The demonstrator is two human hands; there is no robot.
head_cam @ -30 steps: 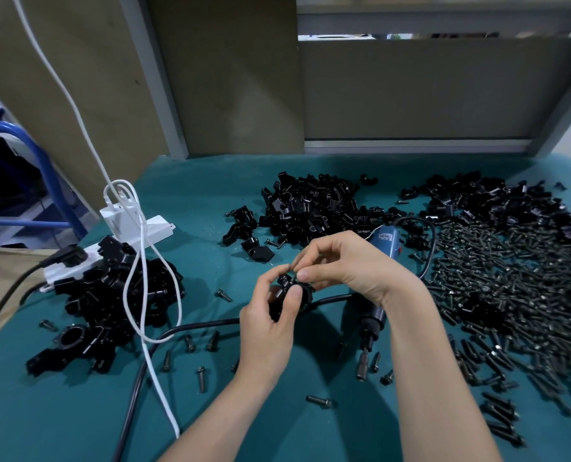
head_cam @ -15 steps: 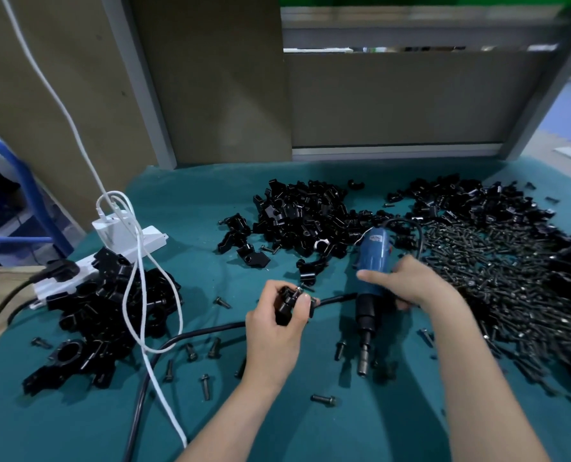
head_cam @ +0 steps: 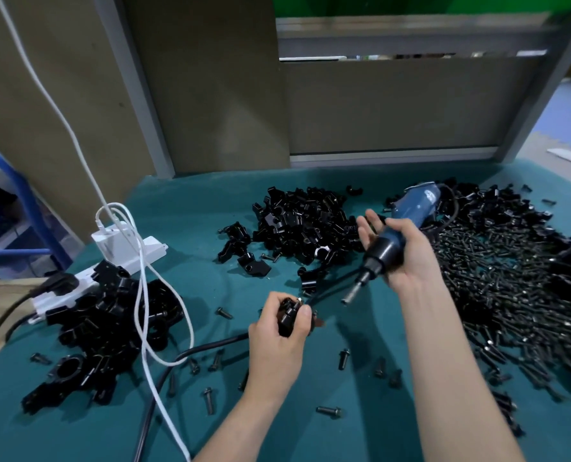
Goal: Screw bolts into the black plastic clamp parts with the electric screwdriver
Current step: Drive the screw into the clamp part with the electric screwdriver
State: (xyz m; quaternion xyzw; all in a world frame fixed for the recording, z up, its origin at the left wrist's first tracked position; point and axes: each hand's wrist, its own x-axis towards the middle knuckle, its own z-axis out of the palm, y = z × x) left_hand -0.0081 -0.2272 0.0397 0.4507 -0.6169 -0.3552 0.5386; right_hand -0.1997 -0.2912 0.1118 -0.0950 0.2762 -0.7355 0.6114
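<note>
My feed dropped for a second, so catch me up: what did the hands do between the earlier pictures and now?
The right hand left the clamp part, took hold of the electric screwdriver lying on the table and lifted it, bit aimed down-left toward the part, not yet touching. The left hand kept holding the clamp part with its bolt. The piles of parts and bolts lie as before.

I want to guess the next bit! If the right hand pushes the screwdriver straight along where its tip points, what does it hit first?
Probably the bolt sticking from the clamp part in the left hand; depth is unclear.
</note>
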